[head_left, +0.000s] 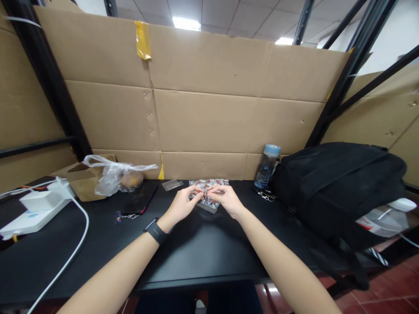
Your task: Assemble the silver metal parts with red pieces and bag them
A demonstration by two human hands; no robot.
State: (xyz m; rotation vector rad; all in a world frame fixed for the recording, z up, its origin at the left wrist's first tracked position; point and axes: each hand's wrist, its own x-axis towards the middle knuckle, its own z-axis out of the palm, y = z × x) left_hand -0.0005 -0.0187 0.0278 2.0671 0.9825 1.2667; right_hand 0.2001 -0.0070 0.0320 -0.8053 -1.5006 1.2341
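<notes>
Both my hands meet over the middle of the black table [196, 248]. My left hand [183, 204], a black watch on its wrist, and my right hand [225, 199] each pinch a small metal piece [205, 194] held between their fingertips; I cannot make out what it is. Just behind and under the hands lies a clear plastic bag of small red and silver parts [209, 183], with a small flat packet [209, 207] beneath the fingers.
A black backpack [340, 183] fills the right side, a blue-capped water bottle [267, 166] beside it. At left are a dark phone with a keychain [139, 201], a plastic bag with fruit [121, 176], a paper bag [83, 179], and a white power strip with cable [36, 209]. Cardboard walls stand behind.
</notes>
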